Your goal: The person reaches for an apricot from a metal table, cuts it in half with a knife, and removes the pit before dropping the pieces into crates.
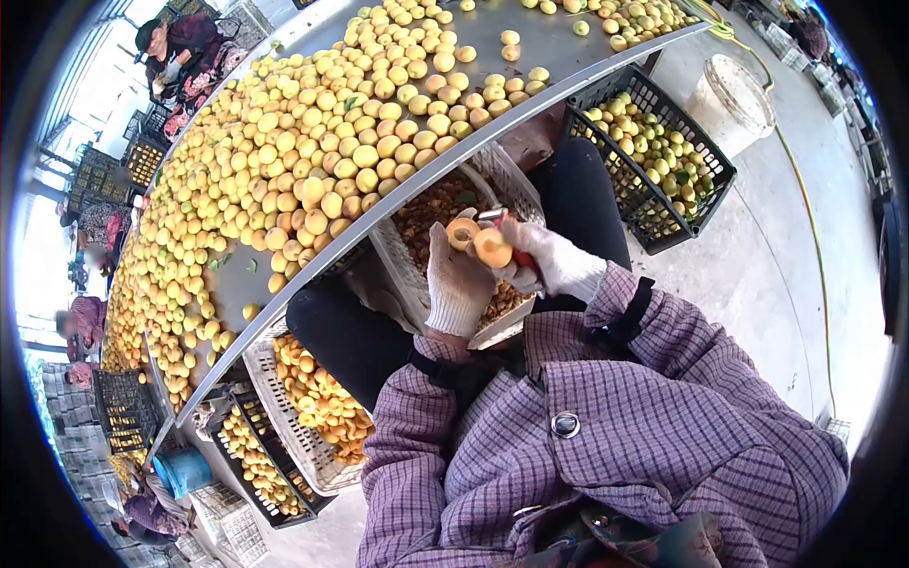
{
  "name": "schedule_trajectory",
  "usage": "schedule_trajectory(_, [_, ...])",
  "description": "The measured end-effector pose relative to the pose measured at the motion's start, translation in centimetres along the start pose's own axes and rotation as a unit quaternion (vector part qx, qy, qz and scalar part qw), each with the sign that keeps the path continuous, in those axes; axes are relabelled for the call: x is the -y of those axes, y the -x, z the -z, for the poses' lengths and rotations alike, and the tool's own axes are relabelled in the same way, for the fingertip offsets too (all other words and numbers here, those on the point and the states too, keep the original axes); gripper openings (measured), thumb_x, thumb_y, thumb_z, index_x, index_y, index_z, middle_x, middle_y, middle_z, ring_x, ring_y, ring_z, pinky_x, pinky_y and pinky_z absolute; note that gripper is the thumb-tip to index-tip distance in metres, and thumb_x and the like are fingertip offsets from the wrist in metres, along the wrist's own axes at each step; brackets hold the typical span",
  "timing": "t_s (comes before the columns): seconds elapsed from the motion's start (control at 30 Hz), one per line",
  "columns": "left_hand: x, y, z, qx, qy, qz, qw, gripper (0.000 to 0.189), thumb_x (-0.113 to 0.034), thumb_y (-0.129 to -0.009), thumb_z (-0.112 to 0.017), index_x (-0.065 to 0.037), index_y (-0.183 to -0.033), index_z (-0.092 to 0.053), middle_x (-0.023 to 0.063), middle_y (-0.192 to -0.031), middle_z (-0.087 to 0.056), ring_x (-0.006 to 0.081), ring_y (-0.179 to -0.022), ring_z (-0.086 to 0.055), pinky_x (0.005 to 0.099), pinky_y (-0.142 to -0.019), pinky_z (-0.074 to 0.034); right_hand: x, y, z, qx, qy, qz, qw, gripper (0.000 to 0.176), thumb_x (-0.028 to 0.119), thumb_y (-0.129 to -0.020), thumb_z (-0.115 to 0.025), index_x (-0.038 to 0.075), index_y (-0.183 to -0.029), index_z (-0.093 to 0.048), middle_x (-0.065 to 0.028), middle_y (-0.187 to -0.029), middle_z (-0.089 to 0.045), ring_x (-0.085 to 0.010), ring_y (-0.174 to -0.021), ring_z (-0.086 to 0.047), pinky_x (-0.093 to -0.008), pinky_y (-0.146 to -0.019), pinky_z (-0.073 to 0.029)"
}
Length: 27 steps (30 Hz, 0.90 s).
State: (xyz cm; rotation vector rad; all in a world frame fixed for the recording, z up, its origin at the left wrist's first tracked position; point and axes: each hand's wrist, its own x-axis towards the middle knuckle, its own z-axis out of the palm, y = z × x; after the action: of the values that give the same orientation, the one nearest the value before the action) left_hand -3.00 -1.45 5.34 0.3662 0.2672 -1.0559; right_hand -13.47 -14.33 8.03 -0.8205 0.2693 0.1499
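My left hand, in a white knit glove, is closed around an apricot that is split open. One apricot half shows a hollow in its middle, and the other apricot half lies against it between the two hands. My right hand, also gloved, grips a small red-handled tool, its exact kind partly hidden by the fingers. Under both hands, between the knees, stands a pale plastic crate with brown apricot pits in it.
A metal table heaped with whole apricots curves ahead. At left is a white basket of apricot halves; at right, a black crate of greener fruit and a white bucket. A yellow hose crosses the floor. Other people sit far left.
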Motion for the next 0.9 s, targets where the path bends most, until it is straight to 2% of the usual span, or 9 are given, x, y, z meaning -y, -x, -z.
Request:
schedule_trajectory(0.03, [0.1, -0.3, 0.8, -0.001, 0.002, 0.002, 1.000, 0.059, -0.057, -0.101, -0.046, -0.004, -0.125, -0.055, 0.0140, -0.114, -0.062, 0.0304, -0.112, -0.058, 0.0444, -0.104, -0.045, -0.9, -0.3, -0.8, -0.065, 0.117, 0.013, 0.991, 0.045, 0.054, -0.098, -0.058, 0.009, -0.103, -0.061, 0.0009, -0.073, -0.055, -0.0053, -0.048, -0.040, -0.0200, -0.044, -0.029])
schedule_trajectory(0.07, [0.2, -0.5, 1.7, 0.056, -0.023, 0.002, 0.998, 0.058, -0.054, -0.101, -0.047, -0.003, -0.126, -0.055, 0.0141, -0.115, -0.062, 0.0312, -0.115, -0.057, 0.0472, -0.107, -0.043, -1.8, -1.2, -0.4, -0.059, 0.250, 0.016, 0.966, 0.042, 0.046, -0.096, -0.063, 0.006, -0.109, -0.063, -0.0033, -0.079, -0.060, -0.0126, -0.058, -0.054, -0.0238, -0.054, -0.044])
schedule_trajectory(0.13, [0.1, -0.7, 2.8, 0.110, -0.041, -0.004, 0.993, 0.056, -0.052, -0.101, -0.048, -0.003, -0.127, -0.054, 0.0141, -0.116, -0.062, 0.0321, -0.118, -0.056, 0.0500, -0.110, -0.040, -2.3, -2.0, -1.6, -0.096, 0.473, 0.106, 0.869, 0.044, 0.041, -0.093, -0.067, 0.003, -0.115, -0.063, -0.0114, -0.090, -0.066, -0.0255, -0.077, -0.065, -0.0331, -0.074, -0.054])
schedule_trajectory(0.17, [0.1, -0.8, 3.4, 0.099, -0.021, 0.000, 0.995, 0.055, -0.051, -0.102, -0.048, -0.003, -0.128, -0.053, 0.0145, -0.116, -0.062, 0.0321, -0.117, -0.056, 0.0502, -0.110, -0.040, -1.9, -1.2, -1.6, -0.119, 0.532, 0.056, 0.837, 0.049, 0.037, -0.093, -0.067, 0.003, -0.127, -0.059, -0.0201, -0.106, -0.068, -0.0365, -0.097, -0.068, -0.0407, -0.089, -0.053])
schedule_trajectory(0.43, [0.5, -0.1, 1.6, -0.007, 0.007, -0.020, 1.000, 0.058, -0.054, -0.100, -0.052, -0.005, -0.131, -0.053, 0.0123, -0.119, -0.059, 0.0294, -0.114, -0.056, 0.0480, -0.109, -0.040, 0.4, 0.7, -2.7, -0.210, 0.572, 0.062, 0.790, 0.048, 0.033, -0.093, -0.065, 0.008, -0.133, -0.054, -0.0206, -0.105, -0.070, -0.0366, -0.098, -0.069, -0.0410, -0.084, -0.054])
schedule_trajectory(0.6, [0.4, -0.5, 2.7, 0.045, -0.075, 0.025, 0.996, 0.056, -0.054, -0.101, -0.050, -0.004, -0.126, -0.055, 0.0124, -0.104, -0.064, 0.0248, -0.094, -0.065, 0.0390, -0.087, -0.056, 2.4, 0.4, -2.0, -0.156, 0.164, 0.195, 0.954, 0.018, 0.014, -0.099, -0.060, 0.001, -0.111, -0.063, -0.0005, -0.083, -0.063, -0.0075, -0.066, -0.056, -0.0227, -0.061, -0.047])
schedule_trajectory(0.63, [1.1, 0.5, 0.4, -0.029, -0.136, 0.002, 0.990, 0.056, -0.054, -0.102, -0.048, -0.004, -0.123, -0.057, 0.0120, -0.094, -0.066, 0.0200, -0.078, -0.066, 0.0314, -0.069, -0.058, 3.0, -0.2, -1.9, -0.145, 0.103, 0.228, 0.957, 0.015, 0.011, -0.097, -0.061, 0.001, -0.108, -0.064, -0.0012, -0.080, -0.062, -0.0080, -0.064, -0.055, -0.0231, -0.059, -0.046])
schedule_trajectory(0.8, [1.8, 2.0, -0.9, 0.030, -0.301, 0.016, 0.953, 0.058, -0.059, -0.100, -0.048, -0.004, -0.115, -0.059, 0.0086, -0.082, -0.066, 0.0143, -0.062, -0.063, 0.0246, -0.053, -0.052, 4.3, -1.0, -2.5, -0.105, -0.114, 0.300, 0.941, 0.008, 0.003, -0.091, -0.061, 0.000, -0.098, -0.064, -0.0013, -0.063, -0.051, -0.0087, -0.049, -0.043, -0.0255, -0.046, -0.037])
schedule_trajectory(0.9, [2.2, 1.9, -0.5, 0.062, -0.333, 0.071, 0.938, 0.068, -0.068, -0.097, -0.043, -0.003, -0.104, -0.061, 0.0088, -0.078, -0.066, 0.0136, -0.053, -0.058, 0.0243, -0.047, -0.047, 4.0, -1.0, -3.0, -0.156, -0.076, 0.296, 0.939, 0.007, 0.004, -0.092, -0.058, 0.003, -0.097, -0.063, -0.0006, -0.059, -0.048, -0.0099, -0.044, -0.039, -0.0283, -0.043, -0.030])
